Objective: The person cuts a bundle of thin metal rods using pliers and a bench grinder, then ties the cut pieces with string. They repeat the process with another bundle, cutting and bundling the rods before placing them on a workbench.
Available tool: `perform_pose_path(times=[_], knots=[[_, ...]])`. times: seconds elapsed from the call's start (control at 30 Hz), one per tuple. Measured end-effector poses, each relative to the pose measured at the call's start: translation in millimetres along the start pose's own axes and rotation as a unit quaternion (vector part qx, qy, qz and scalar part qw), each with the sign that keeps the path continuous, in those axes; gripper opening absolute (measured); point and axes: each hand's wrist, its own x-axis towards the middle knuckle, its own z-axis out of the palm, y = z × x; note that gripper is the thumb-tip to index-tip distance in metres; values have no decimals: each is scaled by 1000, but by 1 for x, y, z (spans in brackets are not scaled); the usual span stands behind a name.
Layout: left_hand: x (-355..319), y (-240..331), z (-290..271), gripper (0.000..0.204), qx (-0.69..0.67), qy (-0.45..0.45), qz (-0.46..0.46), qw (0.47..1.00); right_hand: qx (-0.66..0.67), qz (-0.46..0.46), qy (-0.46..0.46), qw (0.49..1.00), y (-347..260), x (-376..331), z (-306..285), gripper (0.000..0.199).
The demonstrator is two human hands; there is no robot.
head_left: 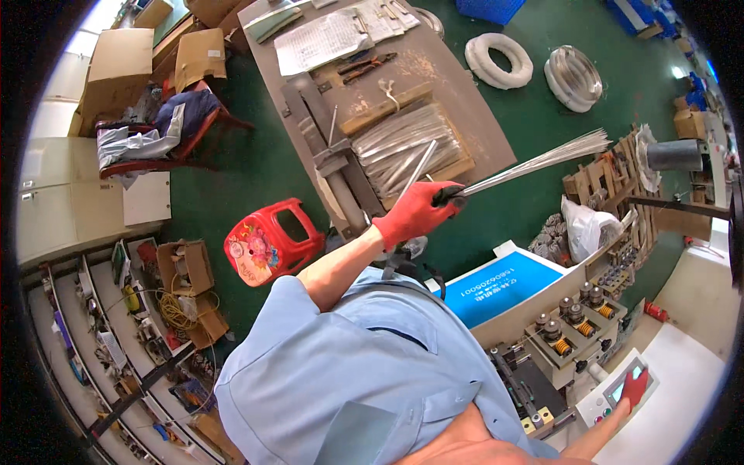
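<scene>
My left hand (415, 213), in a red glove with dark fingertips, is closed round one end of a bundle of thin metal rods (542, 163). The rods fan out to the right, past the table's corner. Below that hand, a wooden tray (465, 165) on the brown table holds many more straight rods (407, 143). A metal fixture (329, 159) runs along the tray's left side. Far to the lower right, my gloved right hand (634, 387) lies at the screen of a control panel (616, 393), fingers stretched out.
Pliers (368, 67) and papers (322, 43) lie at the table's far end. A red plastic stool (271, 242) stands left of me. Machine rollers (573, 316) and a blue sign panel (504, 287) are at my right. Wire coils (573, 77) sit on the green floor.
</scene>
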Motion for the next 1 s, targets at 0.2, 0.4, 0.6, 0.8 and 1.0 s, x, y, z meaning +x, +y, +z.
perform_pose_path(times=[0.2, 0.4, 0.6, 0.8, 1.0], knots=[[-13, 4, -83, 33, -35, 16, 86, 996, 444, -200, -109, 867, -380, -56, -91, 39], [-33, 16, -176, 35, -43, -4, 152, 987, 693, -340, -332, 542, -662, -183, -193, 52], [-56, 23, -246, 35, -65, 17, 182, 981, 815, -352, -292, 355, -754, -228, -272, 41], [-43, 27, -298, 40, -69, 78, 207, 973, 754, -516, -182, 363, -793, -249, -357, 25], [-16, -8, -373, 37, 229, 139, 188, 945, 727, -566, -47, 387, -858, -284, -390, 19]])
